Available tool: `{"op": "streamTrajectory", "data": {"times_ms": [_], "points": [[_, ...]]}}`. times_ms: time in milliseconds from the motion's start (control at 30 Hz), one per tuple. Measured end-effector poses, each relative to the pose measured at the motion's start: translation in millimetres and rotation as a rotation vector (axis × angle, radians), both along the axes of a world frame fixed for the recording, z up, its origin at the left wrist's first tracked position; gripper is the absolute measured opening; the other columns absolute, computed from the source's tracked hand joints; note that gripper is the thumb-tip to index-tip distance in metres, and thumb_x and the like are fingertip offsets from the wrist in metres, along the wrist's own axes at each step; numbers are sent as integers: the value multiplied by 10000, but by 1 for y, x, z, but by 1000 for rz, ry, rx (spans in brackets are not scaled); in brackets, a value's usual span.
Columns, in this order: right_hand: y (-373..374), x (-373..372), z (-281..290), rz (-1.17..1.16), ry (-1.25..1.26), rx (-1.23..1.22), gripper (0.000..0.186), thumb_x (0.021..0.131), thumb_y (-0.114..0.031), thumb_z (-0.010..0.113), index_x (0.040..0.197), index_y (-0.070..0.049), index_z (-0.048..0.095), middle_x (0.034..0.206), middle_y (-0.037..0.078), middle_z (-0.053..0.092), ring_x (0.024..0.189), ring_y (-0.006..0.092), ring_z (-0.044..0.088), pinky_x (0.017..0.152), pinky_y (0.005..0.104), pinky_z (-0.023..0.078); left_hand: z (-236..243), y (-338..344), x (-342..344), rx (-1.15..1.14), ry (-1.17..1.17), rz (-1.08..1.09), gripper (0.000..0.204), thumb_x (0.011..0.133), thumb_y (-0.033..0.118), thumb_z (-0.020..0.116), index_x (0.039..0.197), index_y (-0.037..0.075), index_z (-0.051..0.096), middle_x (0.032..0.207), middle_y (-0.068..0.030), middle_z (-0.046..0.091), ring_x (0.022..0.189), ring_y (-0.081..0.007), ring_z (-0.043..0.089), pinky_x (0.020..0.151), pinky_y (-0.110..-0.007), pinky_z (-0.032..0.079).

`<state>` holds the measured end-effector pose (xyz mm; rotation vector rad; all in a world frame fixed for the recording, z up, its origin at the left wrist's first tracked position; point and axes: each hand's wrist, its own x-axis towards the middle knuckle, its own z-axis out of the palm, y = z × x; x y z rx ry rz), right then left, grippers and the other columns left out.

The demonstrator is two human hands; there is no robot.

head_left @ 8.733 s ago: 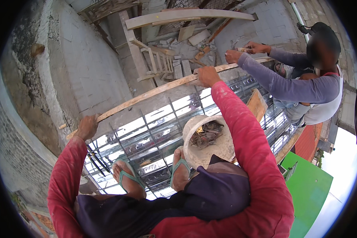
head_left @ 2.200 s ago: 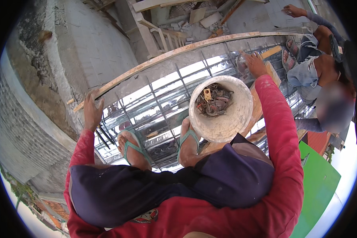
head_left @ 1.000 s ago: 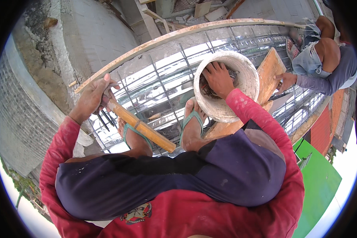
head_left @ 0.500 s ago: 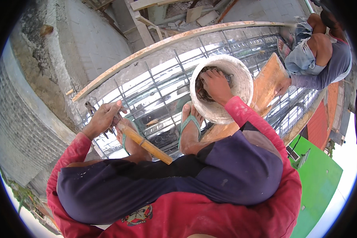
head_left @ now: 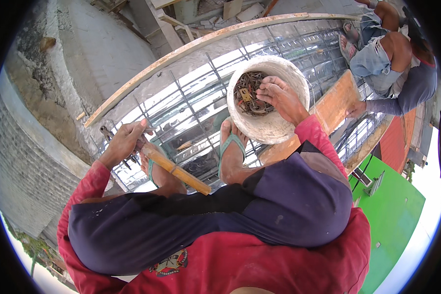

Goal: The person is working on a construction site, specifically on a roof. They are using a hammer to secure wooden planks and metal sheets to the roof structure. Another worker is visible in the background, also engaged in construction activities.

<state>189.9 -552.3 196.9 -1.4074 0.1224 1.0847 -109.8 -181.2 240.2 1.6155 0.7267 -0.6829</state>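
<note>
Round, stained white bucket (head_left: 262, 129) holds brown metal bits (head_left: 249, 88); right hand (head_left: 285, 100) curls above, grasp unclear; left hand (head_left: 123, 143) grips yellowish wooden-handled tool (head_left: 182, 177).

Long-sleeved red shirt (head_left: 279, 257) (chest emblem (head_left: 171, 265)), navy shorts (head_left: 284, 208), green sandals (head_left: 233, 137)

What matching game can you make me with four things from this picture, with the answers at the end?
Things:
1. the left hand
2. the right hand
3. the bucket
4. the wooden board

Colours, places and states:
A. whitish, with small metal pieces inside
B. orange-brown, beside the other person's hand
C. over a round opening
D. closed around a wooden handle

Right pairs:
1-D
2-C
3-A
4-B
</note>
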Motion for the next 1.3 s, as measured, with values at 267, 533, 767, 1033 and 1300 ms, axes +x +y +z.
{"op": "streamTrajectory", "data": {"times_ms": [267,533,767,1033,1300], "points": [[31,-11,-15,701,-1286,-561,171,908,-179,641,1006,-40,655,953,138,658,815,277,712,740,383,572,-4,-1,0,16,-9,-11,662,1034,588,402,992,10,723,641,19,585,532,-45,528,494,-217,431],[57,-23,-32,970,-1465,-791,153,900,-129,543,1003,-67,638,970,173,660,758,347,713,624,467,567,-6,0,-2,-14,16,22,673,1028,599,412,994,3,723,633,23,570,529,-47,518,487,-210,420],[55,-14,-30,927,-1426,-679,193,846,-152,659,1000,-42,622,968,160,643,821,321,705,683,443,551,-9,0,-4,-6,-49,20,663,1025,594,426,989,4,725,635,22,553,534,-52,506,485,-221,415],[0,-6,21,192,-250,-15,98,974,-128,617,1009,-39,600,939,13,585,764,85,534,725,258,475,-10,-1,-4,-21,36,53,649,1028,586,428,979,9,721,654,26,551,547,-48,501,496,-220,419],[-2,-1,15,-185,19,515,123,1023,-184,556,1037,-63,579,1020,45,571,911,120,528,782,266,449,-15,-1,-2,-53,32,34,627,1031,575,433,977,19,718,648,27,559,534,-42,514,474,-210,418]]}}
